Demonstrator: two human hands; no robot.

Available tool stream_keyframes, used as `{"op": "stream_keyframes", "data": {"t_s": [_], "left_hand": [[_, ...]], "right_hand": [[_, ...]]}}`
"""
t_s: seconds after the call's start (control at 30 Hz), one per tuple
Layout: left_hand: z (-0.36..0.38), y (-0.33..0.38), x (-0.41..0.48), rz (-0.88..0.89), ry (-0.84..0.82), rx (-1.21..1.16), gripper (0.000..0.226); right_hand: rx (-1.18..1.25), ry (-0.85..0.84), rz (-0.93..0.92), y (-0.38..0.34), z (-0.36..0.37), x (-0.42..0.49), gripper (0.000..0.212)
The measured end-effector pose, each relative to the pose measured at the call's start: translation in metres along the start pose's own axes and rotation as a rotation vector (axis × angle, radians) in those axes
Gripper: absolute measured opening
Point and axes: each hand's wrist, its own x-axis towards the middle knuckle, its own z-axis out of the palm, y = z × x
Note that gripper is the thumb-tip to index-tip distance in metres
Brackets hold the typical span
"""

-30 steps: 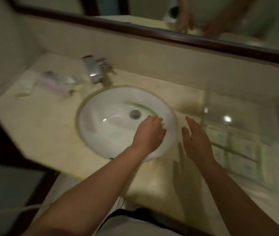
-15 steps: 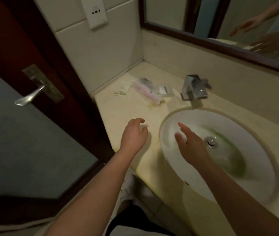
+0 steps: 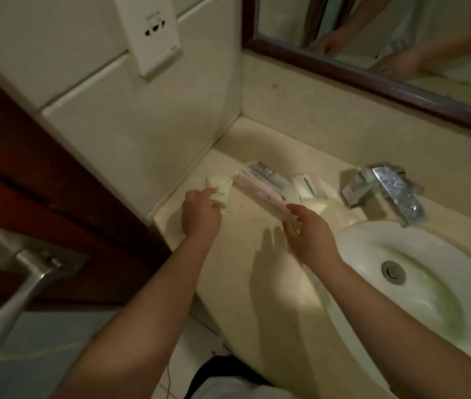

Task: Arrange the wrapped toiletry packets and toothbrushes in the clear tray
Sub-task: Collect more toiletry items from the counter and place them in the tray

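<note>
Wrapped toiletries lie in the counter's far left corner. A small white packet (image 3: pixel 222 189) lies nearest the wall, and my left hand (image 3: pixel 199 216) touches its near edge with fingers curled. Long pink wrapped toothbrushes (image 3: pixel 260 194) run diagonally beside it. My right hand (image 3: pixel 307 231) is at their near end, fingers apart; I cannot tell whether it grips them. A grey-printed packet (image 3: pixel 267 174) and a small white packet (image 3: pixel 306 185) lie behind. The clear tray is out of view.
A chrome faucet (image 3: pixel 384 188) stands right of the packets above a white sink basin (image 3: pixel 412 283). A wall socket (image 3: pixel 156 33) hangs above the corner, and a mirror (image 3: pixel 387 33) lines the back wall. A dark door with a metal handle (image 3: pixel 12 272) is at the left.
The view swung left from the tray and sink to the counter's left corner. Both hands moved forward from over the sink edge to the packets and toothbrushes.
</note>
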Motion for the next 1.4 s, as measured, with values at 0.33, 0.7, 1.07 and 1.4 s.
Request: {"op": "stream_keyframes", "data": {"t_s": [0.33,0.7,1.07,1.4], "left_hand": [[0.018,-0.002,0.039,-0.136,-0.075,0.094,0.061],[0.001,-0.006,0.034,-0.144,-0.194,-0.205,0.031],[-0.029,0.025,0.015,-0.091,-0.282,-0.679,0.021],[0.014,0.101,-0.085,0.044,-0.717,-0.656,0.016]], "right_hand": [[-0.087,0.066,0.073,0.007,0.009,0.094,0.043],[-0.344,0.012,0.034,-0.004,0.037,0.123,0.017],[0.468,0.113,0.252,-0.019,0.0,0.062,0.022],[0.812,0.283,0.557,0.048,-0.051,-0.078,0.017]]}}
